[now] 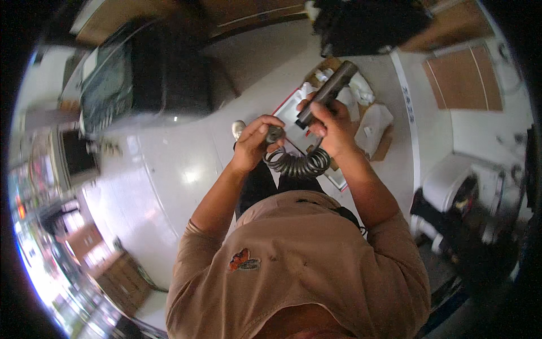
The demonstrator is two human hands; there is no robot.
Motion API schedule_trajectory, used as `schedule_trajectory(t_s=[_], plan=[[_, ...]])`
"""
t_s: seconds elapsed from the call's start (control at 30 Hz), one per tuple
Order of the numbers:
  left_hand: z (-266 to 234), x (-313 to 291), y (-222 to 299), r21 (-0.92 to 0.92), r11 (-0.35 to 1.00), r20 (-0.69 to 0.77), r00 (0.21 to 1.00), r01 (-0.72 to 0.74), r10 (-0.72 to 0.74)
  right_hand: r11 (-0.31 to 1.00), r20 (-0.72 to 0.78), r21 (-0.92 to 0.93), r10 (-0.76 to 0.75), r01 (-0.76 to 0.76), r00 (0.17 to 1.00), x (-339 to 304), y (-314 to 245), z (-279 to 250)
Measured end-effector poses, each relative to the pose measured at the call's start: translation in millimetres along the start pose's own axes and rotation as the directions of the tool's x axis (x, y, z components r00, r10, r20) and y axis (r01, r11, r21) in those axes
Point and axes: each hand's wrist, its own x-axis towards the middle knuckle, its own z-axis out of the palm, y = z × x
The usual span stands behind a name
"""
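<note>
Sagging between the two hands in a downward arc, a dark coiled cord (299, 165) is observed in front of the brown shirt (316, 243). By the left hand (252, 142) a small round grey piece (274, 134) is held near the left end of the coil; thumb and fingers are curled around it, pinching its sides. Whether the coil is joined to this piece cannot be told, as the contact is covered by the fingers. By the right hand (334, 131) a dark cylinder (339, 81) is gripped near its lower end, with the fingers wrapped about the barrel and the thumb laid across it. The cylinder is tilted, its far end pointed up and to the right. The right end of the coil is seen rising to just below the right hand.

Beyond the hands, an opened cardboard box (385, 144) is noted on the pale floor (186, 155), with white wrapping (361, 89) near it. A white shoe (237, 129) is seen beside the left hand in the view.
</note>
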Motion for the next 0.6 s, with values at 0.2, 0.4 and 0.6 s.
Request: schedule_trajectory(t_s=[0.2,0.4,0.6], plan=[[-59.8,82.1,-39.9,0.253,0.967,0.076,0.995,0.039,-0.060,0.875,-0.289,-0.481,-0.204,0.042,0.935,36.9,57.7,-40.9],[-95.6,165.5,-84.3,0.453,0.773,0.171,0.808,0.444,-0.564,0.907,-0.491,-0.410,-0.126,-0.101,0.862,76.1,148.9,-70.1],[-150.8,216.9,-180.9,0.743,0.532,0.105,0.714,0.407,-0.692,0.879,-0.602,-0.445,-0.152,-0.171,0.784,120.3,234.2,-126.8]])
